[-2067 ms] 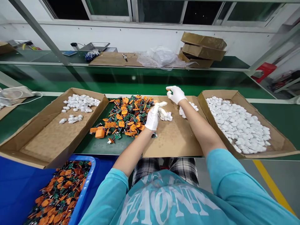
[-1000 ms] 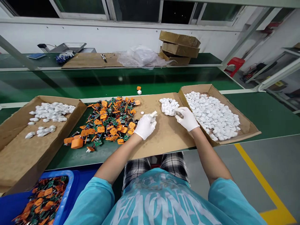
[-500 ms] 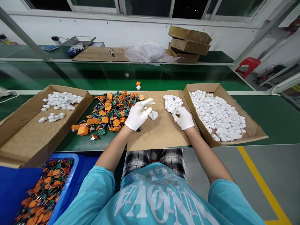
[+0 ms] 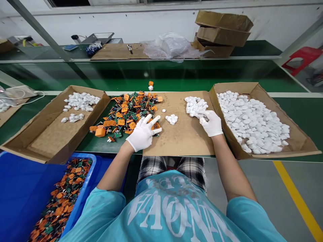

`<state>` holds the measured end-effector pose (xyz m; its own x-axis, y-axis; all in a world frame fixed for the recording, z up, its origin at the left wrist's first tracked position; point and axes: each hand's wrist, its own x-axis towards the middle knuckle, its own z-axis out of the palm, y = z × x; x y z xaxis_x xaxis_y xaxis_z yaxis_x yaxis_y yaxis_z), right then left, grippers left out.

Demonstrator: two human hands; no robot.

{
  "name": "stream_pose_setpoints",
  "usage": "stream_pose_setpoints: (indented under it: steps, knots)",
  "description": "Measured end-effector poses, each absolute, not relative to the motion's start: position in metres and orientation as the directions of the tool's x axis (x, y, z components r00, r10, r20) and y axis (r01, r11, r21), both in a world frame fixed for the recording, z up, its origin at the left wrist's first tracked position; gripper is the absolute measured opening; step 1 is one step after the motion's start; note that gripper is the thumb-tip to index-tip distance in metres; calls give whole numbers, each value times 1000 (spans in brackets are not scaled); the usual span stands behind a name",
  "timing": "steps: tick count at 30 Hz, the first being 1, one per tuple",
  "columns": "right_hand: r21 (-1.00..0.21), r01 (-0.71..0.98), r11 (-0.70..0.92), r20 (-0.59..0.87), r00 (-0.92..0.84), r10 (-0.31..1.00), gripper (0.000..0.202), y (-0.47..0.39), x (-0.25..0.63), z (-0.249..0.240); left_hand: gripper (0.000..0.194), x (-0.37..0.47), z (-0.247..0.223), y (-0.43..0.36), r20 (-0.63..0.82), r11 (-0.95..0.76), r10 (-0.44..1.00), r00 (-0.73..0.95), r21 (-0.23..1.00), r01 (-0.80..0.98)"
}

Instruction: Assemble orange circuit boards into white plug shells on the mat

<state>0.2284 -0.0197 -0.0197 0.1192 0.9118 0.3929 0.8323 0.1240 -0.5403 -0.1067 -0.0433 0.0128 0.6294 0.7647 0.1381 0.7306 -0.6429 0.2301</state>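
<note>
My left hand [image 4: 143, 133], in a white glove, has its fingers spread and holds nothing. It hovers at the near right side of a heap of orange plastic pieces with green circuit boards [image 4: 126, 112]. At the near edge of a pile of small white pieces [image 4: 195, 106], my gloved right hand [image 4: 211, 123] has its fingers bent and close together. What lies between those fingertips cannot be made out against the white pile. Between the hands, a small white cluster [image 4: 172, 119] and one single white piece [image 4: 164, 110] lie on a flat cardboard sheet [image 4: 181, 143].
At right stands a cardboard tray full of white pieces [image 4: 306, 143]; another cardboard tray [image 4: 45, 143] at left holds fewer. A blue bin [image 4: 92, 174] of orange and green parts sits below left. Behind are a plastic bag [image 4: 173, 45] and stacked cardboard boxes [image 4: 223, 35].
My left hand has drawn back from the white cluster toward the orange heap, and its fingers have spread. My right hand stays at the white pile. The camera view has shifted.
</note>
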Motion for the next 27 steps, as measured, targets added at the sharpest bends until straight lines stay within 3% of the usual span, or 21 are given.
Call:
stream_pose_setpoints:
  steps: [3,6,11,14,19,23,27]
  knots:
    - [-593,786,177,368,69,927,24,-18,234,-22,52,-103,11,-41,79,-639,768,636,171,750]
    - [-778,614,133,266,131,955,21,-15,241,-27,46,-101,9,-38,82,-643,764,640,177,745]
    - [-985,172,-16,27,245,969,20,-15,244,-24,23,-99,8,-34,236,-693,717,656,349,631]
    - [-994,-61,-86,-98,239,966,25,-17,240,-15,19,-92,14,-32,331,-666,736,591,510,544]
    - [-979,-187,-77,-120,234,965,22,-17,238,-7,28,-69,25,-27,297,-442,882,366,790,425]
    - [-973,-231,13,-27,169,985,24,-18,238,-1,33,-40,26,-18,201,-299,878,435,939,169]
    - [-971,-239,18,-12,121,993,32,-23,230,3,34,-10,20,-3,123,-137,873,472,991,-4]
